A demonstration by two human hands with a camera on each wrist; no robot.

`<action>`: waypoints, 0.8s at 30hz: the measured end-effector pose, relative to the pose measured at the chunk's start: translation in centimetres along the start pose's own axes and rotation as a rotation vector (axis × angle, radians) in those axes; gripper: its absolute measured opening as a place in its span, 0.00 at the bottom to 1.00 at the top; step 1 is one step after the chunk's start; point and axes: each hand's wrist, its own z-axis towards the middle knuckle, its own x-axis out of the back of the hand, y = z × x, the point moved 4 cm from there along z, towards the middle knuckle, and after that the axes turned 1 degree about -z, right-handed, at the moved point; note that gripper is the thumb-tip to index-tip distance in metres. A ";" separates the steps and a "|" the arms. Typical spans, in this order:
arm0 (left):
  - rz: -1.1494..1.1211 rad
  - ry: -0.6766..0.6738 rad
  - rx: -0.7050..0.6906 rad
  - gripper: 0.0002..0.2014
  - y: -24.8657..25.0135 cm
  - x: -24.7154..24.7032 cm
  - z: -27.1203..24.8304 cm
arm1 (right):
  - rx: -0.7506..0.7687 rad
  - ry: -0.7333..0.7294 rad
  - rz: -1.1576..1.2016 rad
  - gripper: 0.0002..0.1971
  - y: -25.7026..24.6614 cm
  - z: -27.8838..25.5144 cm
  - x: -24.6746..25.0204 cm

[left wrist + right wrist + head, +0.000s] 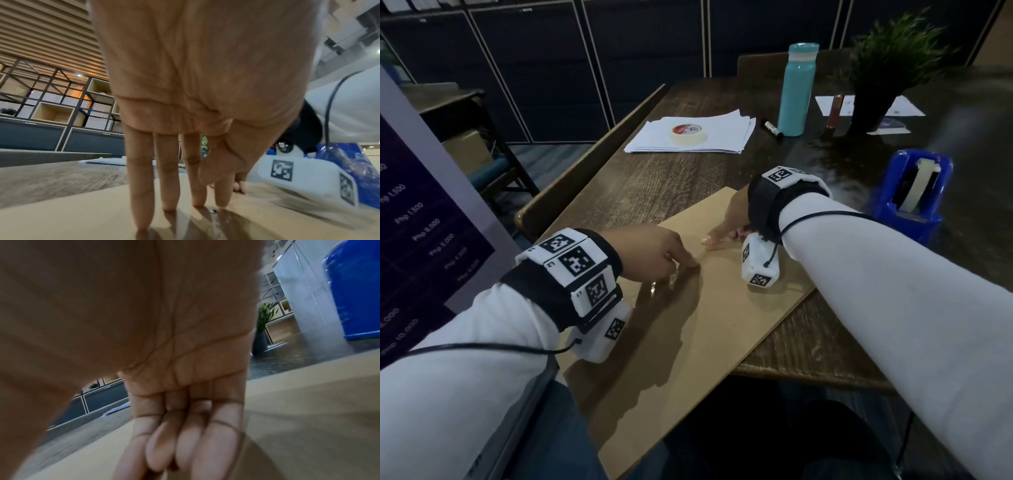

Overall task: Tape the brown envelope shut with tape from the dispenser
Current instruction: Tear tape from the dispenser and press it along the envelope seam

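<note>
Both hands press flat, fingers straight, on the brown envelope (688,308) lying long from 7 to 1 o'clock on the tabletop (654,178); the left hand (654,253) and right hand (729,219) hold nothing, the blue dispenser (914,198) sits at 3 o'clock, nearer the right.

Both white-sleeved forearms reach in from the lower corners of the head view. The left hand (654,253), centre frame, presses down with straight, spread fingertips (168,194). The right hand (729,219), just right of it, points its forefinger leftward, other fingers curled.

Matt paper under my fingers, grained wood beneath.
The flat brown paper envelope (688,325) looks smooth and matt; the dark wooden bench (654,178) rough-grained; the blue plastic tape dispenser (914,202) glossy.
</note>
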 end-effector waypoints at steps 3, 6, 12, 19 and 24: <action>-0.006 -0.012 0.001 0.27 0.0 0.2 -0.2 | -0.023 0.001 -0.006 0.30 -0.4 0.0 -0.1; 0.093 -0.021 0.000 0.27 0.6 0.0 -0.1 | -0.062 0.083 -0.120 0.40 -1.2 0.5 0.2; 0.152 -0.042 0.008 0.23 0.9 -0.2 0.8 | -0.063 0.084 -0.212 0.36 -1.3 0.7 0.1; 0.164 -0.041 0.011 0.20 1.1 -0.2 0.9 | 0.014 0.064 -0.118 0.28 0.0 0.6 0.2; 0.212 -0.044 0.028 0.21 1.4 -0.1 0.9 | 0.059 0.052 -0.049 0.22 0.4 0.1 0.0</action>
